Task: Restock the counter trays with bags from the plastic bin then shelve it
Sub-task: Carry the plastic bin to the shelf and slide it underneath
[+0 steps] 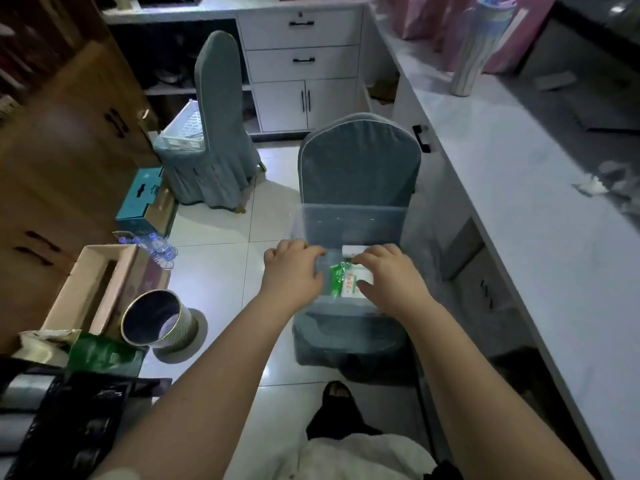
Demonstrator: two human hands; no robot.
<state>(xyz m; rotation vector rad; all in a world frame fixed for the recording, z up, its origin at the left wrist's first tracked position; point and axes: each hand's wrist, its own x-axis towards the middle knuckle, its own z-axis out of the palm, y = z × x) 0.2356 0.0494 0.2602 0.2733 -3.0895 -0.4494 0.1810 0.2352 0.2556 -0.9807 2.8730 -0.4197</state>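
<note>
A clear plastic bin [349, 220] stands on the seat of a blue-grey covered chair [358, 168] in front of me. Inside it lie green and white bags [343, 280]. Both my hands reach into the bin. My left hand [294, 268] curls over a clear bag at the bin's left side. My right hand [388, 271] rests on the green and white bags with its fingers bent around them. No counter trays are in view.
A long white counter [519, 168] runs along the right, with pink bags and a striped roll [476, 46] at its far end. A second covered chair [214, 133] holds a clear tray. A metal bucket [157, 318], cardboard boxes and water bottles sit on the floor at left.
</note>
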